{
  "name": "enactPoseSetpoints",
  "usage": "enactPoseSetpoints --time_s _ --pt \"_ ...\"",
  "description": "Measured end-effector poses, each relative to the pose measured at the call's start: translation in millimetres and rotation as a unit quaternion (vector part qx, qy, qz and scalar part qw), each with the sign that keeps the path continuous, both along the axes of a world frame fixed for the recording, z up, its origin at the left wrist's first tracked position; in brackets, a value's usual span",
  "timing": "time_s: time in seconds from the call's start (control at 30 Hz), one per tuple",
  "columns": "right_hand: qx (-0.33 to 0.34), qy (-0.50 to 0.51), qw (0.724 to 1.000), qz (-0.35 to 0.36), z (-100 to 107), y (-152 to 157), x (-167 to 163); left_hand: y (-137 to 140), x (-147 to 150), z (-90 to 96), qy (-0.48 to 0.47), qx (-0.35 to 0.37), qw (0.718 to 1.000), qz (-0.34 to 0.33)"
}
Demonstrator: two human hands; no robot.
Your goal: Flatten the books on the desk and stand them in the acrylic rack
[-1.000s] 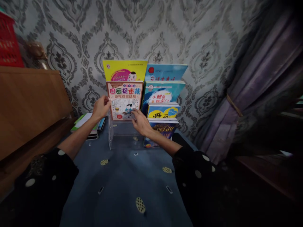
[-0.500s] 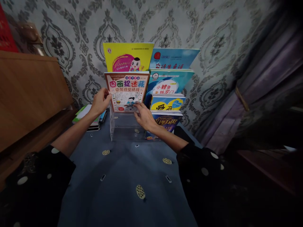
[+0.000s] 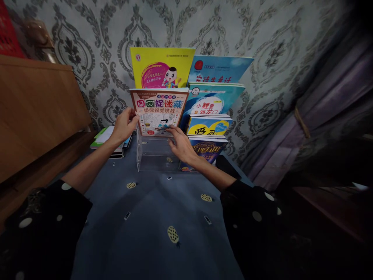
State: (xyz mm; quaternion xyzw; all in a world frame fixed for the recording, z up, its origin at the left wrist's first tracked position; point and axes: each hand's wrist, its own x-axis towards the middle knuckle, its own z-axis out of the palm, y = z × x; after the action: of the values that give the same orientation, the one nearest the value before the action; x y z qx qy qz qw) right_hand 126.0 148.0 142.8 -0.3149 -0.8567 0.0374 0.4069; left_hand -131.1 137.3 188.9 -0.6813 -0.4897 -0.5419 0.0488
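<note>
A picture book point(image 3: 159, 107) with a brown-bordered cover and colourful Chinese lettering stands in a clear acrylic book stand point(image 3: 157, 153). At the book's left edge, my left hand point(image 3: 124, 123) is closed, thumb and fingers gripping the side. My right hand point(image 3: 182, 146) touches the lower right of the cover with its fingertips, fingers apart and thumb hanging free. Behind this book rises a yellow book point(image 3: 163, 58) with a pink patch and a cartoon child. The stand's lower left tiers show bare clear plastic.
On the stand's right side are a blue book point(image 3: 221, 68), a teal book point(image 3: 217, 97), yellow-and-blue books point(image 3: 208, 126) and dark purple books point(image 3: 208, 149). A stack of books and papers point(image 3: 109, 138) lies left, near a wooden cabinet point(image 3: 40, 105). A curtain point(image 3: 291, 136) hangs right.
The view has shifted slightly, so the stand and books appear a little to the right. Both hands keep nearly the same places on the picture book.
</note>
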Motion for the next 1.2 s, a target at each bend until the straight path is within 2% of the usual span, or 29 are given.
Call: enactPoseSetpoints --time_s 0.13,0.2,0.3,0.37,0.43,0.5,0.6,0.7,0.83,0.93,1.2 --pt "0.0 0.003 1.0 0.009 -1.1 -4.8 3.7 -5.8 0.9 -1.4 -0.006 -0.004 1.0 -0.014" --pt "-0.002 0.0 1.0 0.023 -6.4 -13.6 6.5 -13.4 -2.7 -12.2 -0.005 -0.01 1.0 -0.008" --pt "-0.015 -0.015 0.998 0.059 -28.0 -35.6 13.2 -29.1 -17.7 -47.9 0.048 -0.059 0.995 0.063" --pt "-0.04 -0.043 0.994 0.089 -51.9 -54.3 19.0 -39.6 -34.7 -77.8 0.149 -0.135 0.968 0.151" --pt "-0.074 -0.067 0.989 0.107 -79.5 -73.6 24.7 -46.4 -55.5 -102.7 0.171 -0.168 0.951 0.197" --pt "-0.114 -0.074 0.986 0.098 -106.3 -90.8 29.2 -46.7 -77.6 -116.8 0.178 -0.186 0.936 0.241" --pt "-0.163 -0.069 0.981 0.076 -136.5 -108.0 33.1 -34.6 -105.7 -120.3 0.197 -0.212 0.915 0.281" --pt "-0.184 -0.053 0.979 0.067 -151.3 -114.6 34.6 -14.4 -122.2 -117.4 0.225 -0.252 0.894 0.295" --pt "-0.188 -0.051 0.979 0.062 -154.6 -114.9 35.4 7.9 -129.3 -118.9 0.26 -0.312 0.866 0.293" --pt "-0.181 -0.053 0.98 0.062 -153.8 -114.9 35.9 12.9 -130.4 -121.1 0.285 -0.345 0.848 0.283" --pt "-0.176 -0.056 0.981 0.065 -152.4 -116.1 36.3 -13.1 -136.6 -120.6 0.343 -0.365 0.823 0.268"
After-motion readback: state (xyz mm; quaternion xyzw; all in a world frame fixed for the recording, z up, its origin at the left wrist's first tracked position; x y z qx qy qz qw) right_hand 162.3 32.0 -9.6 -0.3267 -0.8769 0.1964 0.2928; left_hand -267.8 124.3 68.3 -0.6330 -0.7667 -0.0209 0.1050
